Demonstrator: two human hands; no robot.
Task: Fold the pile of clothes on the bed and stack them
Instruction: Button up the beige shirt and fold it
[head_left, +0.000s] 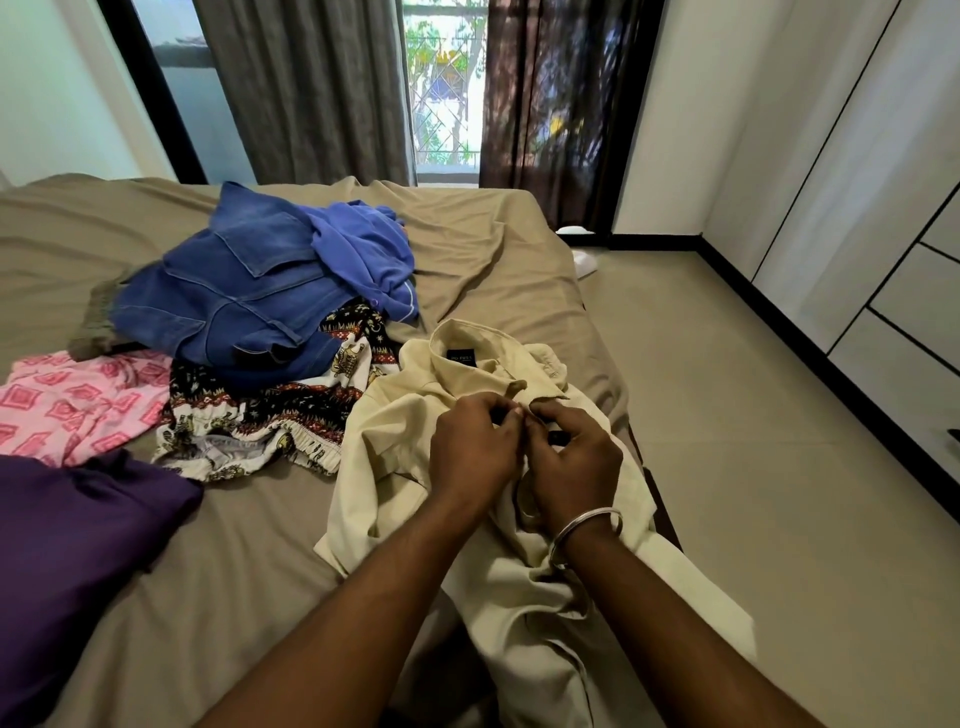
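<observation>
Cream shirt (467, 499) lies on near right corner of bed (234, 545), collar (483, 358) at far end, body trailing toward viewer and off bed edge. Long axis: collar-to-hem, roughly along forearms.

Left hand (470, 447) and right hand (569, 457) meet just below collar, fingertips (511, 413) touching. Both pinch shirt front, fingers curled tight; likely at button, too small to confirm.

Hands equally near collar. Unfolded pile (260, 312) left of and beyond collar, untouched.
</observation>
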